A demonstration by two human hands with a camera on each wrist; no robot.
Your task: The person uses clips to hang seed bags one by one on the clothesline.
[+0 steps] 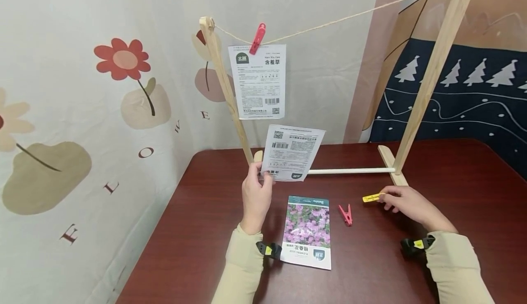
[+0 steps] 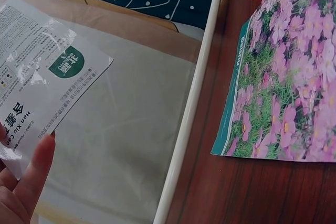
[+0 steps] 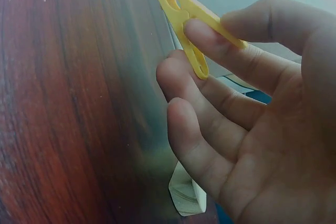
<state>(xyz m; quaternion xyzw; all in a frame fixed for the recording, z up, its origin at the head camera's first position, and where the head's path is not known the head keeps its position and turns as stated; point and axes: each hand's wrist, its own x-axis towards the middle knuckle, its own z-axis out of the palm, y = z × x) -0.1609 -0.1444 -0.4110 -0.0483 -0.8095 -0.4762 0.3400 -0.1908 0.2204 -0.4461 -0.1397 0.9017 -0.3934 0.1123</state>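
My left hand point(image 1: 257, 194) pinches a white printed seed packet point(image 1: 293, 153) by its lower left corner, thumb on the near face in the left wrist view. The packet is upside down, its text side toward me. Further right, my right hand point(image 1: 405, 203) holds a yellow clothespin point(image 1: 372, 198) over the table. In the right wrist view, thumb and index finger are on one leg of the clothespin point(image 3: 189, 24), with the other fingers loosely curled below. Between the hands lie a red clothespin point(image 1: 347, 215) and a seed packet with pink flowers point(image 1: 306, 226).
A wooden frame point(image 1: 436, 73) stands at the back of the table point(image 1: 197, 231), with a sagging string point(image 1: 350, 19) between its posts. Near the left post, a red clothespin point(image 1: 257, 39) hangs another packet point(image 1: 260, 84) from the string. A white rod point(image 1: 350, 171) joins the frame's feet.
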